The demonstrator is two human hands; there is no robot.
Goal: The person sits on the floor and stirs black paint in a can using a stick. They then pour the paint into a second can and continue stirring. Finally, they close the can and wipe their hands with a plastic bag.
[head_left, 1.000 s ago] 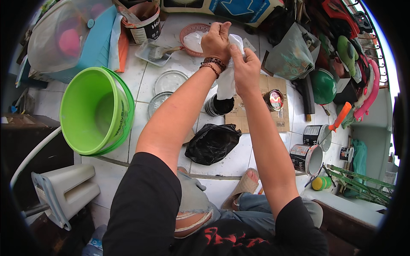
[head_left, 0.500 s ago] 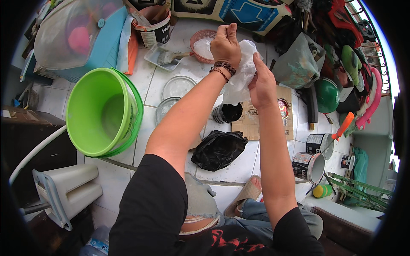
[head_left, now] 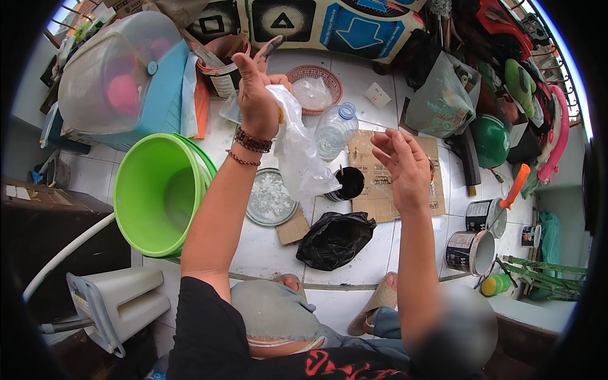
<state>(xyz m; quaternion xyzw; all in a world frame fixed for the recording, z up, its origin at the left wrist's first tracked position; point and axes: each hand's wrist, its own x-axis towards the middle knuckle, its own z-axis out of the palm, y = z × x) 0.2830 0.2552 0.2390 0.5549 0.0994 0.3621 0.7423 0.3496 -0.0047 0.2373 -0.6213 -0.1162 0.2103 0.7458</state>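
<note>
My left hand (head_left: pixel 259 101), with beaded bracelets at the wrist, is raised near the paint bucket at the back. Its thumb and a finger stick up while the other fingers are closed on a thin white plastic bag (head_left: pixel 299 149), which hangs down to the right. My right hand (head_left: pixel 405 171) is above the flattened cardboard (head_left: pixel 373 206), its fingers half curled and slightly apart, with nothing visible in them. Between the hands stand a clear plastic bottle (head_left: pixel 334 134) and a tin with black contents (head_left: pixel 348 183). A crumpled black plastic bag (head_left: pixel 335 240) lies nearer to me.
A large green bucket (head_left: pixel 130 209) stands at the left, beside a blue bin with a clear cover (head_left: pixel 152 95). A round lid (head_left: pixel 269 206) lies on the tiles. A pink basket (head_left: pixel 337 85) is at the back; paint tins (head_left: pixel 459 250) and an orange-handled tool (head_left: pixel 518 180) are at right.
My left hand has swung left with the white plastic bag, away from my right hand. The right hand has moved lower and right, off the bag. The clear bottle now shows.
</note>
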